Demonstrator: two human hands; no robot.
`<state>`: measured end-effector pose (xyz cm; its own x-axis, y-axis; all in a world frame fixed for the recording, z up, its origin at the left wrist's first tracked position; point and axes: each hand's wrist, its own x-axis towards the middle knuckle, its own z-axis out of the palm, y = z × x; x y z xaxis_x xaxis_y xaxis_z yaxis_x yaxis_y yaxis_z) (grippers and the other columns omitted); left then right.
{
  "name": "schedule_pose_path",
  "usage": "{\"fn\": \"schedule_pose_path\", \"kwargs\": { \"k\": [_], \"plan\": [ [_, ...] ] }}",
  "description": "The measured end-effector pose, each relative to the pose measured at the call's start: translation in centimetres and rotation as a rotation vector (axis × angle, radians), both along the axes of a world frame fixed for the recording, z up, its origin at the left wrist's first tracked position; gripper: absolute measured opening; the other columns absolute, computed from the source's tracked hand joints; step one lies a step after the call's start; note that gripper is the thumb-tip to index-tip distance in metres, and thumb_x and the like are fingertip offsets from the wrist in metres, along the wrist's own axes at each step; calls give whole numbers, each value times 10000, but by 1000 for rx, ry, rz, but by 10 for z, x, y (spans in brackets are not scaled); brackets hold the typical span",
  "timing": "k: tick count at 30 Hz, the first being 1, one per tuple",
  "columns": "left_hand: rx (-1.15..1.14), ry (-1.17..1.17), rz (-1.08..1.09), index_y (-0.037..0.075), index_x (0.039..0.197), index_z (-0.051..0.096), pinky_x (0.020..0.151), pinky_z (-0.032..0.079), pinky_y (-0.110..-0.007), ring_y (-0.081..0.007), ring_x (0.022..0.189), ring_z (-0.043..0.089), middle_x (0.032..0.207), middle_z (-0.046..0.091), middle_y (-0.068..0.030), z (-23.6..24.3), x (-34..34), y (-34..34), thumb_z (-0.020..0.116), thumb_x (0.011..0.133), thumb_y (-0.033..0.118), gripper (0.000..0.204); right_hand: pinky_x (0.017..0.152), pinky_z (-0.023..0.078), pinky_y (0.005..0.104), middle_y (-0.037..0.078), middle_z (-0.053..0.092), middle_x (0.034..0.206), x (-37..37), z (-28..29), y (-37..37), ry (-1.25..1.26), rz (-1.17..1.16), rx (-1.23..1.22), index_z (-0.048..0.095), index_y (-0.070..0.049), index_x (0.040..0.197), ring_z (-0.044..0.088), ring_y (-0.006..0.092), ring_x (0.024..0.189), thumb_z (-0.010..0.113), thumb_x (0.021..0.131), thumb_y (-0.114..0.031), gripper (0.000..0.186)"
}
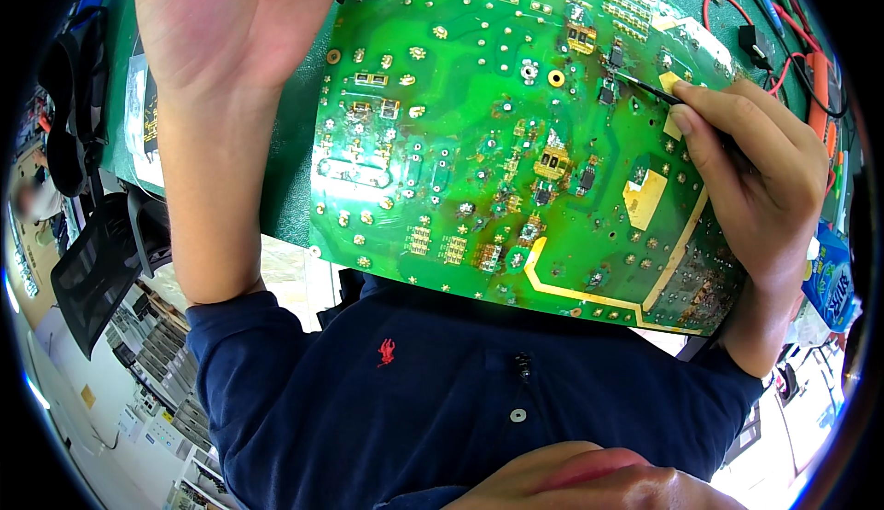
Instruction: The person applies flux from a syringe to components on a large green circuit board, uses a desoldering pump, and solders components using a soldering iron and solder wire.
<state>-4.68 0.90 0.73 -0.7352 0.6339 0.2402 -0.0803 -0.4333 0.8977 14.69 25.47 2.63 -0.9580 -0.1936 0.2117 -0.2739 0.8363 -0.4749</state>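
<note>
A large green circuit board spreads across the middle, its near edge close to my dark blue shirt. Brown, scorched-looking stains mark its right half and near right corner. My right hand pinches a thin black pointed tool between thumb and fingers. The tool's tip is at a small black component on the board's upper right; whether it touches cannot be told. At the upper left, my left hand shows its palm beside the board's left edge. Its fingers run out of the picture.
Under the board lies a green mat. Red and black cables and an orange-red handle lie at the far right, with a blue packet nearer. A black mesh chair stands on the left.
</note>
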Motion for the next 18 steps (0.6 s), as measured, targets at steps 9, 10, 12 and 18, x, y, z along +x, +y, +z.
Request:
{"fn": "schedule_pose_path", "kwargs": {
  "k": [9, 10, 12, 18],
  "plan": [
    [25, -15, 17, 9, 933, 655, 559, 458, -265, -148, 657, 553, 714, 597, -50, 0, 2, 0, 442, 1060, 307, 388, 504, 326, 260, 65, 535, 686, -1, 1, 1, 5, 15, 1, 703, 72, 978, 464, 115, 563, 715, 826, 74, 152],
    [43, -50, 18, 13, 922, 652, 556, 458, -264, -148, 657, 555, 712, 598, -50, 2, 3, 3, 444, 1060, 305, 384, 504, 324, 259, 64, 535, 685, 0, 4, 2, 1, 10, 11, 704, 72, 977, 463, 114, 562, 715, 825, 75, 153],
    [66, -115, 35, 20, 901, 647, 551, 458, -262, -149, 657, 559, 709, 599, -49, 4, 9, 6, 449, 1059, 299, 376, 502, 322, 259, 65, 536, 685, 0, 4, 2, 0, 10, 11, 705, 73, 975, 460, 113, 559, 715, 823, 77, 153],
    [35, 49, 19, 33, 877, 648, 526, 470, -246, -146, 624, 574, 685, 608, -46, -2, -1, 2, 463, 1051, 281, 356, 501, 321, 258, 67, 546, 687, 0, 1, 2, -2, -10, -29, 705, 73, 972, 459, 110, 556, 716, 821, 79, 152]
  ]
}}
